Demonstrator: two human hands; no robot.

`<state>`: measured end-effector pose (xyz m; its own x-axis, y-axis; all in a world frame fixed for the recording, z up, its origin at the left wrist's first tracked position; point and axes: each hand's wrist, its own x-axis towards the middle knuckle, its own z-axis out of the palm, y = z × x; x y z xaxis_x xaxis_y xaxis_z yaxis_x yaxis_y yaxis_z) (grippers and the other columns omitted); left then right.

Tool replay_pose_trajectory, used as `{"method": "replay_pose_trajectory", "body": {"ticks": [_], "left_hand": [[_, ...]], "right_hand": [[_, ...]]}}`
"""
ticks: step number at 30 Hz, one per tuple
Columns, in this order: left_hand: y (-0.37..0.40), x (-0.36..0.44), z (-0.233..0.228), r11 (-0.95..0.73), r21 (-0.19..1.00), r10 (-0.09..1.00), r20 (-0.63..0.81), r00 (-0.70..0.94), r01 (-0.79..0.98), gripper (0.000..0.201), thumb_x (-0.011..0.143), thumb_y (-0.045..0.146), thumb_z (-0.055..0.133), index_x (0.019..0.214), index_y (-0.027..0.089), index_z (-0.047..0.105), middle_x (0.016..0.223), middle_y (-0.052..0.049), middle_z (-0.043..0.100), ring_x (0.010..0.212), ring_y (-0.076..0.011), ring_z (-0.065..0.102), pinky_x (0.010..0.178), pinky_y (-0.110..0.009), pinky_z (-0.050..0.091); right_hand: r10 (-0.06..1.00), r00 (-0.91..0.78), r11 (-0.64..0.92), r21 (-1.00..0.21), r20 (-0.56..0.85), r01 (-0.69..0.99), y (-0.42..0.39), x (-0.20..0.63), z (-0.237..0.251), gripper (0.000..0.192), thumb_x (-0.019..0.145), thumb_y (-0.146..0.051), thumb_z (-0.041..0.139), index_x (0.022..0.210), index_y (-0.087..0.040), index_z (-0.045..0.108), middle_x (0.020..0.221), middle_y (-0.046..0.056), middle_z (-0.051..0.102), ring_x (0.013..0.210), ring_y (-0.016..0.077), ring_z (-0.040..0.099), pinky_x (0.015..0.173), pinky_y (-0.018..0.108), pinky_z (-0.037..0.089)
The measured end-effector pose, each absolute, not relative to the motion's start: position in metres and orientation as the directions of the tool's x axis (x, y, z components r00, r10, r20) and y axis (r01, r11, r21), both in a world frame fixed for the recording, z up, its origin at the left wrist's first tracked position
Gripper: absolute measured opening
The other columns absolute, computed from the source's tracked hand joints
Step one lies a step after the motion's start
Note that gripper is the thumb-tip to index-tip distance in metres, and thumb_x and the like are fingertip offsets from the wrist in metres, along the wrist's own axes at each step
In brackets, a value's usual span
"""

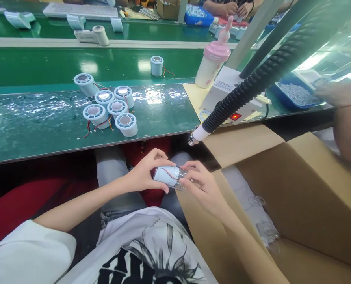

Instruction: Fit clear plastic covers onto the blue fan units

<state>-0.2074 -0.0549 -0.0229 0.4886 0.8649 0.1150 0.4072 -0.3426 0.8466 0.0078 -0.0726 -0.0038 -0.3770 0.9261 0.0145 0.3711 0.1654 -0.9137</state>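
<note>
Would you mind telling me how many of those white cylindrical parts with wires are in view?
8: six clustered on the green bench, at; one alone on the conveyor; one held by both hands. Others may be hidden.

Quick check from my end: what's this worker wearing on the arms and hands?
Both hands, left hand and right hand, are bare, with no gloves, rings or watch visible. The forearms are uncovered; a loose white short sleeve covers the left upper arm.

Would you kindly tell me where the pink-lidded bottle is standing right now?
In the head view, the pink-lidded bottle stands upright on the green bench at upper right of centre, just left of the white machine with the black ribbed hose.
</note>
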Motion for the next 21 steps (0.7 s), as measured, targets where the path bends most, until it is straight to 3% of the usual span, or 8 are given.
{"method": "replay_pose_trajectory", "body": {"ticks": [3,5,9,12,16,21], "left_hand": [[-0.055,-0.21,-0.029,-0.373,0.858,0.81,0.115,0.575,0.353,0.064,0.058,0.042,0.082,0.117,0.026,0.063,0.128,-0.012,0.048,0.119,-0.0292,0.049,0.099,-0.044,0.043],[-0.056,-0.211,-0.032,-0.337,0.886,0.798,0.088,0.597,0.32,0.064,0.062,0.039,0.08,0.121,0.027,0.059,0.129,-0.011,0.052,0.119,-0.0284,0.051,0.101,-0.044,0.042],[-0.059,-0.21,-0.031,-0.211,0.94,0.813,0.016,0.582,0.27,0.064,0.065,0.036,0.079,0.123,0.024,0.056,0.12,-0.01,0.06,0.109,-0.0248,0.058,0.092,-0.038,0.049],[-0.06,-0.209,-0.027,-0.132,0.958,0.82,-0.039,0.571,0.255,0.063,0.063,0.035,0.08,0.121,0.022,0.057,0.115,-0.009,0.061,0.103,-0.0225,0.06,0.084,-0.033,0.052],[-0.062,-0.206,-0.026,-0.079,0.956,0.824,-0.097,0.558,0.282,0.067,0.06,0.035,0.082,0.12,0.021,0.057,0.115,-0.009,0.059,0.103,-0.023,0.06,0.081,-0.032,0.053],[-0.063,-0.206,-0.031,-0.115,0.963,0.805,-0.053,0.591,0.243,0.064,0.065,0.035,0.079,0.122,0.023,0.055,0.118,-0.009,0.054,0.108,-0.0229,0.056,0.084,-0.033,0.053]], "right_hand": [[0.949,-0.315,0.076,-0.95,-0.025,0.302,-0.074,0.01,-0.007,0.026,0.084,-0.03,0.059,0.06,-0.019,0.063,0.096,0.007,0.056,0.089,0.0217,0.064,0.062,0.028,0.055],[0.95,-0.311,0.122,-0.941,0.019,0.317,-0.075,0.011,-0.01,0.024,0.083,-0.03,0.06,0.062,-0.019,0.065,0.098,0.009,0.06,0.091,0.0231,0.066,0.059,0.027,0.055],[0.865,-0.464,0.404,-0.813,0.19,0.42,-0.077,0.017,-0.015,0.023,0.091,-0.025,0.049,0.078,-0.021,0.068,0.115,0.01,0.061,0.104,0.0247,0.063,0.08,0.036,0.056],[0.788,-0.578,0.52,-0.73,0.211,0.443,-0.08,0.02,-0.019,0.015,0.093,-0.027,0.048,0.094,-0.022,0.062,0.122,0.012,0.059,0.106,0.0243,0.061,0.081,0.035,0.055],[0.831,-0.527,0.469,-0.737,0.181,0.486,-0.083,0.021,-0.025,0.018,0.086,-0.029,0.06,0.1,-0.021,0.051,0.115,0.012,0.059,0.095,0.0221,0.064,0.072,0.031,0.055],[0.825,-0.545,0.453,-0.752,0.15,0.479,-0.081,0.027,-0.023,0.006,0.09,-0.019,0.049,0.085,-0.021,0.048,0.113,0.011,0.059,0.095,0.0193,0.063,0.073,0.03,0.054]]}}
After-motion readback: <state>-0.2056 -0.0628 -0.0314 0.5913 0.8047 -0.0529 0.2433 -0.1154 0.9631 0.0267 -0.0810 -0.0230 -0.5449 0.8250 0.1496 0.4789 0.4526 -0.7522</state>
